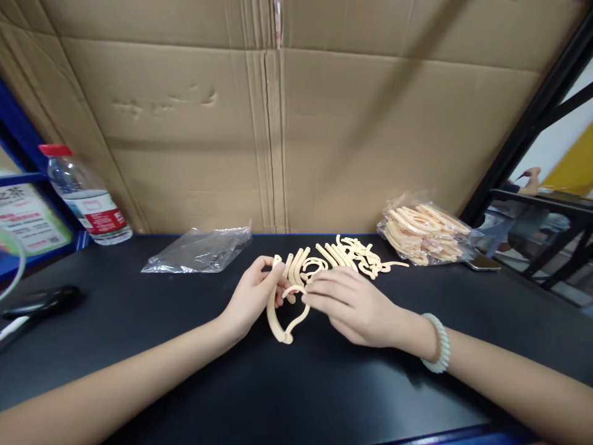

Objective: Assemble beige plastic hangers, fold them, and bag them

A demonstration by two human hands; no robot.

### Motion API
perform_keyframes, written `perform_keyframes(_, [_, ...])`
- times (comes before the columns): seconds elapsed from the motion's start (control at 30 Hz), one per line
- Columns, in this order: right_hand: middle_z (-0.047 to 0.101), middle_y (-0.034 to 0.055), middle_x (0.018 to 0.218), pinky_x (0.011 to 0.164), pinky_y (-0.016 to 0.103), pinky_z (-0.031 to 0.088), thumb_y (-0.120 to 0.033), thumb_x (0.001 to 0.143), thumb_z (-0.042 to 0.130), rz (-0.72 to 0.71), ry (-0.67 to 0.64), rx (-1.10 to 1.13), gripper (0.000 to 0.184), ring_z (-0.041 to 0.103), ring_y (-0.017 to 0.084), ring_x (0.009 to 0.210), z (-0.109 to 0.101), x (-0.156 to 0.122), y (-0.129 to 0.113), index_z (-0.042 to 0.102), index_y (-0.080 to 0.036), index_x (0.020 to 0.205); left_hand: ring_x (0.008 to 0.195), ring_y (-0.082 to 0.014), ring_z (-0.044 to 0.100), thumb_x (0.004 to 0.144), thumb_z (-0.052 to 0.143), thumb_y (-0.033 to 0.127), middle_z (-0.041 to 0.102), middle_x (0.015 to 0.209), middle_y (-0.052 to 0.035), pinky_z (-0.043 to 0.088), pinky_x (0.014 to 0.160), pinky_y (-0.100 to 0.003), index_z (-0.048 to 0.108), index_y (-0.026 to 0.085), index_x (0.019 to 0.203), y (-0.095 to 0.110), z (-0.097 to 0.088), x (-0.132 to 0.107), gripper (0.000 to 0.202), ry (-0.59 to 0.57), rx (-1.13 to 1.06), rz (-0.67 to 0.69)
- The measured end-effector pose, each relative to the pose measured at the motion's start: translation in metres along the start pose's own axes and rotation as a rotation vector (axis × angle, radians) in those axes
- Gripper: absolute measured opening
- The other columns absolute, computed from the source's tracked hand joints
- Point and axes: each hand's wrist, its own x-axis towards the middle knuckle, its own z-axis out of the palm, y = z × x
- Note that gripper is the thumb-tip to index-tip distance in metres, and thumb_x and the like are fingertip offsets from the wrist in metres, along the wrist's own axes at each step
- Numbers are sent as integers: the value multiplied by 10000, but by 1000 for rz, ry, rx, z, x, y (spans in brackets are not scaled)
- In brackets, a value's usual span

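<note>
Two beige pieces are held between the hands, just above the black counter [296, 402]. By the left hand [252, 293], a long curved strip [274, 321] is gripped near its upper end between thumb and fingers, its lower end pointed back toward the wearer. By the fingertips of the right hand [356, 306], drawn close together, a thin wavy strip [301, 317] is pinched; its foot is brought against the lower end of the curved strip, though whether they are joined cannot be told. A pale coiled bracelet [438, 343] is worn on the right wrist.

Just beyond the hands, a row of short beige strips [334, 254] is laid out, with a tangle of smaller curled pieces [364, 253] to its right. Farther right of the right hand, a clear bag of beige pieces [420, 232] is set beside a phone [482, 264]. Beyond the left hand, a flat clear plastic bag [197, 250] and a red-capped water bottle [92, 198] are placed.
</note>
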Motion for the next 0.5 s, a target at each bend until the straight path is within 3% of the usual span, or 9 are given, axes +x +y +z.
perform_keyframes(0.13, [587, 89, 1316, 1086, 414, 340, -163, 980, 440, -61, -152, -42, 324, 425, 232, 1305, 3, 1, -3, 535, -110, 1286, 483, -81, 580, 872, 603, 398, 709, 703, 4, 493, 509, -192, 440, 192, 894, 1, -1, 0, 264, -39, -97, 16])
perform_keyframes(0.27, [610, 85, 1286, 1093, 448, 320, -231, 980, 495, -6, -172, -76, 327, 421, 247, 1308, 6, 1, -2, 540, -118, 1283, 531, -106, 628, 874, 608, 407, 729, 765, -15, 534, 565, -242, 420, 198, 896, 0, -3, 0, 282, -93, -179, 5])
perform_keyframes(0.4, [707, 51, 1054, 1070, 492, 316, -198, 981, 504, -17, -64, -184, 171, 534, 239, 1177, 9, 1, -1, 647, -174, 1071, 542, -115, 637, 876, 609, 415, 739, 804, -35, 532, 569, -255, 404, 199, 884, 0, -2, -1, 297, -134, -211, 7])
perform_keyframes(0.5, [706, 13, 828, 1063, 513, 306, -136, 960, 529, -19, -27, -222, 159, 559, 233, 1130, 11, 0, -1, 661, -174, 879, 546, -124, 641, 887, 595, 414, 742, 837, -48, 535, 578, -278, 391, 203, 887, 1, -1, -3, 294, -154, -217, 7])
